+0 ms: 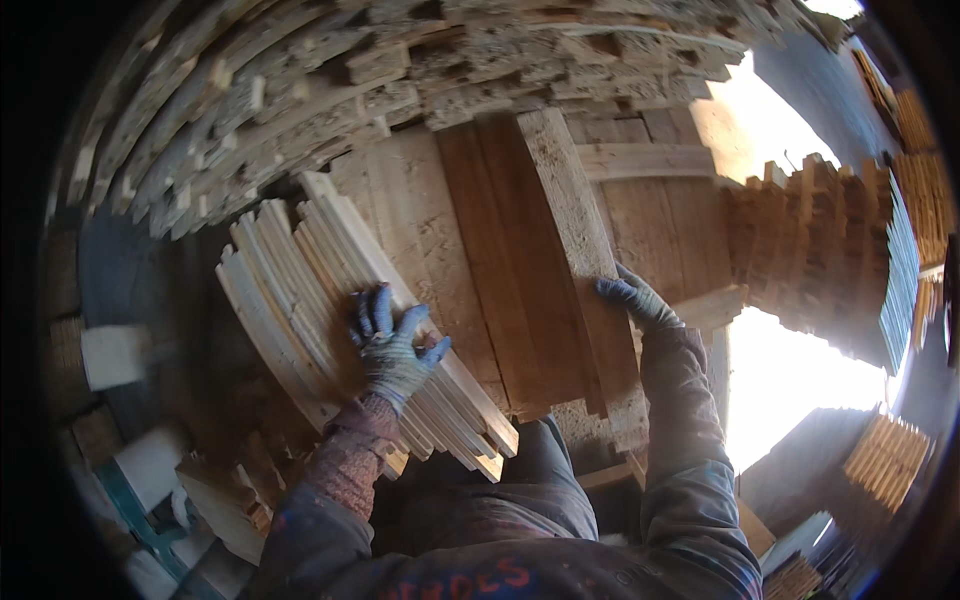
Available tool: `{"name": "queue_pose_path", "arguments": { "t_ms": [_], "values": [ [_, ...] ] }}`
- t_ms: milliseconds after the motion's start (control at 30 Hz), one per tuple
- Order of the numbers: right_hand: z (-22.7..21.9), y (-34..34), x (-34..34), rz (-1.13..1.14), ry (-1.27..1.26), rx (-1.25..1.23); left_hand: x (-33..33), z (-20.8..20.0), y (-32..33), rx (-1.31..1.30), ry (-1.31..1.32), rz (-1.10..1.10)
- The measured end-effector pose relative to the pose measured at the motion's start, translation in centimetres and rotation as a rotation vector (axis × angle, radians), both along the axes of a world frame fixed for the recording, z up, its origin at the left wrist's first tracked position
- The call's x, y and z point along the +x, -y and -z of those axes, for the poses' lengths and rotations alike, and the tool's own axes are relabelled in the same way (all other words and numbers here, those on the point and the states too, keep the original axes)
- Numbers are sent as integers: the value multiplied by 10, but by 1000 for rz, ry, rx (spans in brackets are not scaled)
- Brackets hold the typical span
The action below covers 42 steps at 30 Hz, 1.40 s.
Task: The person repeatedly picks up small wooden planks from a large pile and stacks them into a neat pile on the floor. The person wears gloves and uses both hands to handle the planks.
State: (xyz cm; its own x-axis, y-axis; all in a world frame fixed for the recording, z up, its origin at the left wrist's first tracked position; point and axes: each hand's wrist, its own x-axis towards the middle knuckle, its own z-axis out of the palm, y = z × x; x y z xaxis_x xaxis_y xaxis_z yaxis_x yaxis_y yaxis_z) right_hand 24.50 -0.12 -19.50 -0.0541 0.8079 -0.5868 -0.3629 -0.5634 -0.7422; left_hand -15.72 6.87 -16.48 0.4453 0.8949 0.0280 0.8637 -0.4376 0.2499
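My left hand (pixel 394 352), in a grey knit glove with blue fingers, lies with its fingers spread on a stack of pale, narrow boards (pixel 300 270). These boards slant from the upper left toward my legs. My right hand (pixel 640 298), in a similar glove, holds the right edge of a rough board (pixel 560 180); its thumb shows on the near side and the other fingers are mostly hidden. That board has a pale upper part and a brown, shaded lower part. Between my hands lie a dark brown board (pixel 500 260) and a lighter wide board (pixel 410 200).
A tall pile of rough-ended planks (pixel 380 75) runs across the far side. At the right stands a stack of brown timber (pixel 810 250), with bright light on the floor around it. More stacked wood (pixel 886 460) sits farther right. Lower left are wood offcuts (pixel 225 500) and a green frame (pixel 145 525).
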Motion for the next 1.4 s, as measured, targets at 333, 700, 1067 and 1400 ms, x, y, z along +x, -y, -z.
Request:
{"name": "queue_pose_path", "arguments": {
  "t_ms": [333,700,1067,1400],
  "values": [
    [-34,64,-55,111,85,22,-17,9,3,-138,11,-44],
    [-17,-40,-243,-251,963,123,-53,-18,2,-136,580,-98],
    [-37,-43,-238,-55,492,-148,-267,59,66,-376,999,-729],
    [23,-38,-230,121,303,-7,-235,22,56,-355,1608,-962]
  ]
}}
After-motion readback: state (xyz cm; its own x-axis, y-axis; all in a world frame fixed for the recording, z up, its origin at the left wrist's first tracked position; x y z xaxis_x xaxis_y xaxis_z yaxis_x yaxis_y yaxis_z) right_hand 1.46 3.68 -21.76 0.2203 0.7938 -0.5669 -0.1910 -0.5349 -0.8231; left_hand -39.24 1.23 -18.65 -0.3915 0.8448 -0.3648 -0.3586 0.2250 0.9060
